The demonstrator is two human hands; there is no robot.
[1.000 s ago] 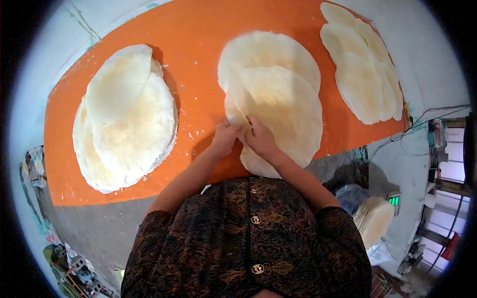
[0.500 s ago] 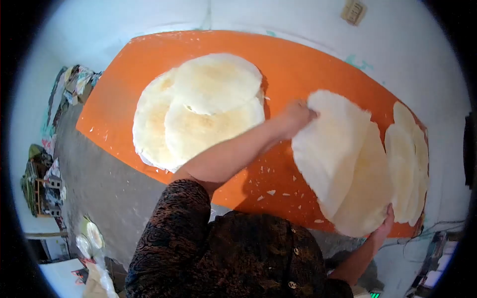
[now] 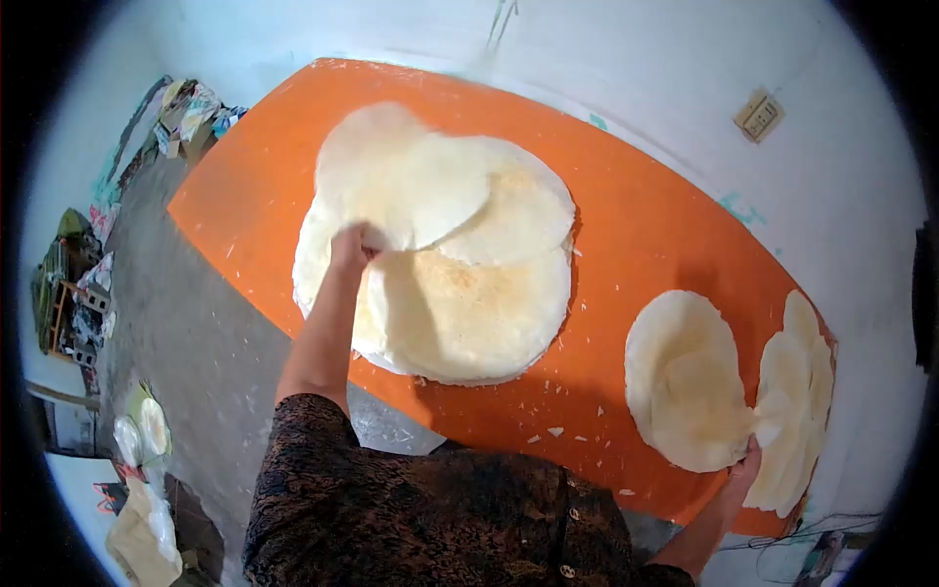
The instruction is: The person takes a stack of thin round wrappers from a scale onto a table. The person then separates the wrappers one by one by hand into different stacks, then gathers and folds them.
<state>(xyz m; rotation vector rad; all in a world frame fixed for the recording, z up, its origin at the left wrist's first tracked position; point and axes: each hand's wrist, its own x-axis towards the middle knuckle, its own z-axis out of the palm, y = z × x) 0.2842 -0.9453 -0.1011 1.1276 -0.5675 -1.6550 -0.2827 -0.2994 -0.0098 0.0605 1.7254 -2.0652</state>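
My left hand [image 3: 352,247] grips the near edge of a thin round flatbread [image 3: 401,181], held over the left part of a pile of flatbreads [image 3: 479,313]. The pile is pale with light brown patches and its rounds overlap. At the right, my right hand [image 3: 745,464] pinches the near edge of another flatbread [image 3: 694,406], whose lower part is lifted or folded. This one lies on or just above the orange table. Beside it, more flatbreads [image 3: 787,421] overlap at the table's right end.
The orange table [image 3: 597,196] stands against a white wall with a socket plate [image 3: 758,115]. Pale crumbs [image 3: 556,431] are scattered near its front edge. On the grey floor at left lie plastic bags [image 3: 147,430] and stacked clutter [image 3: 73,293].
My left hand has swung left, carrying one flatbread from the right side over to the left pile. My right hand stays at the right, on a remaining flatbread. The view has shifted.
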